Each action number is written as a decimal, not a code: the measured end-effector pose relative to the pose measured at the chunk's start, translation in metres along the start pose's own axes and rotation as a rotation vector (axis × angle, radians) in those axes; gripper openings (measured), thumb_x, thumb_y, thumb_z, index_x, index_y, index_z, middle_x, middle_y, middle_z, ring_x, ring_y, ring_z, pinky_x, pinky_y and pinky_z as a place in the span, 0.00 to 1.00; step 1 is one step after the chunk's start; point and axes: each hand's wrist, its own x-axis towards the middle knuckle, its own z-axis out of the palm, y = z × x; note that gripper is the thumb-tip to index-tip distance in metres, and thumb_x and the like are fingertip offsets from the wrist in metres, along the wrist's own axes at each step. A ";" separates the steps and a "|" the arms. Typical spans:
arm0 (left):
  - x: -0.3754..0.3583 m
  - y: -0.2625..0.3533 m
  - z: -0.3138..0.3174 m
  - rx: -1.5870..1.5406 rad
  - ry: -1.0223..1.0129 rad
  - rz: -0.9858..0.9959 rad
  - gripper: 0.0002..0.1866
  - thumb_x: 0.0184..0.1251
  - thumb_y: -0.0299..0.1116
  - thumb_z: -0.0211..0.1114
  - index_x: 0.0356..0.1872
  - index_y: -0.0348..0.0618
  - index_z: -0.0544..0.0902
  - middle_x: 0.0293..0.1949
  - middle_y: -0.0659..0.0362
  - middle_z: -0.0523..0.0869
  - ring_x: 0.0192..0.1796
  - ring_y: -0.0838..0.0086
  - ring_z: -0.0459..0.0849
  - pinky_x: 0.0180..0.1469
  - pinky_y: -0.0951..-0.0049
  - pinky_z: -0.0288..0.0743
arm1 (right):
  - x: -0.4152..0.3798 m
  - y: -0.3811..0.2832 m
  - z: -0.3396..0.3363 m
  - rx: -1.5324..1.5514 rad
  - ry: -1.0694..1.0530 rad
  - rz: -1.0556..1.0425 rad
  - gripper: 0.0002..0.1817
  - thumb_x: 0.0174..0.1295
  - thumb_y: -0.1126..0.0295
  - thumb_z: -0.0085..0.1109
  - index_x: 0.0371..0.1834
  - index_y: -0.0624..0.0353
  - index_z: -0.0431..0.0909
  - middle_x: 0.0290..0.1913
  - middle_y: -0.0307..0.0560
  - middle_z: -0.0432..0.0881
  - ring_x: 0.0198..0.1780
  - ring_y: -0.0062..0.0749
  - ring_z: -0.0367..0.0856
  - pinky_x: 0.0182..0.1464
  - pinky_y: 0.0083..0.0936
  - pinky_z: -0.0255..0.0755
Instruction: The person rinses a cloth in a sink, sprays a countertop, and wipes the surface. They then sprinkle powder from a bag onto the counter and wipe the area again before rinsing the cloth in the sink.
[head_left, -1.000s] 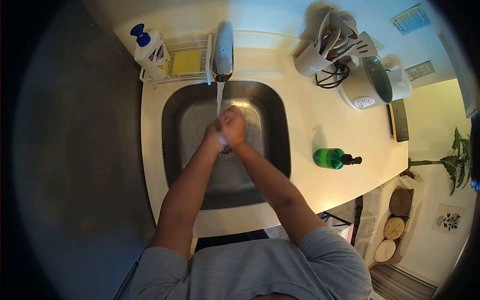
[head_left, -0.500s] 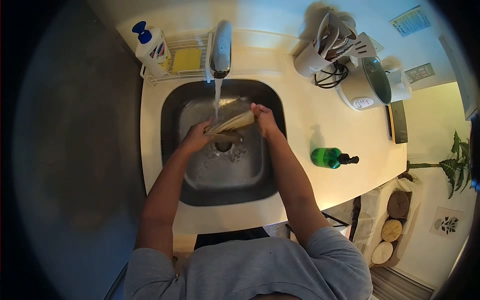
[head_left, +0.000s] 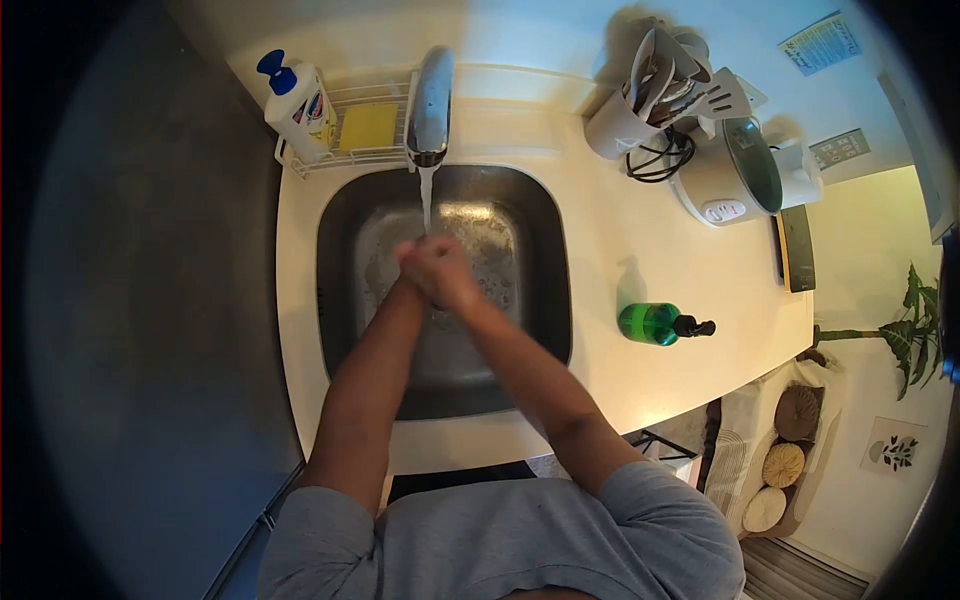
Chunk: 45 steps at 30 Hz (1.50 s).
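Water runs from the faucet (head_left: 430,110) in a thin stream down into the steel sink (head_left: 500,385). Under it, my left hand (head_left: 410,262) and my right hand (head_left: 446,274) are pressed together over the basin. The right hand lies across the left, with its fingers curled; both are closed. Between them, the cloth is bunched up and hidden, or too small to make out. Motion blur softens the fingers.
A wire rack (head_left: 375,157) at the back left holds a white pump bottle (head_left: 302,112) and a yellow sponge (head_left: 368,127). Right of the sink stand a green bottle (head_left: 650,324), a utensil holder (head_left: 618,128) and a rice cooker (head_left: 722,180).
My hands were apart with a light brownish cloth stretched between them. They have come together under the stream, and the cloth no longer shows.
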 end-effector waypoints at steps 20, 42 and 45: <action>-0.034 0.069 0.031 0.464 -0.102 0.157 0.29 0.57 0.40 0.63 0.59 0.42 0.66 0.49 0.56 0.76 0.50 0.69 0.75 0.50 0.71 0.70 | 0.043 0.016 -0.068 -0.349 -0.093 0.068 0.18 0.56 0.57 0.55 0.32 0.64 0.77 0.34 0.45 0.79 0.36 0.37 0.77 0.43 0.28 0.70; 0.002 -0.009 -0.019 -0.380 -0.959 0.130 0.14 0.62 0.41 0.54 0.41 0.41 0.75 0.37 0.61 0.77 0.39 0.74 0.76 0.41 0.73 0.72 | 0.005 -0.004 -0.001 -0.555 0.139 -0.407 0.09 0.46 0.67 0.60 0.21 0.64 0.77 0.23 0.55 0.76 0.25 0.39 0.75 0.31 0.31 0.68; -0.014 0.004 -0.002 0.643 -0.081 0.274 0.14 0.63 0.37 0.54 0.45 0.41 0.74 0.41 0.59 0.77 0.42 0.72 0.77 0.44 0.71 0.73 | 0.024 -0.008 -0.014 -0.381 0.116 -0.218 0.11 0.50 0.63 0.61 0.25 0.61 0.79 0.25 0.51 0.77 0.27 0.35 0.76 0.33 0.29 0.69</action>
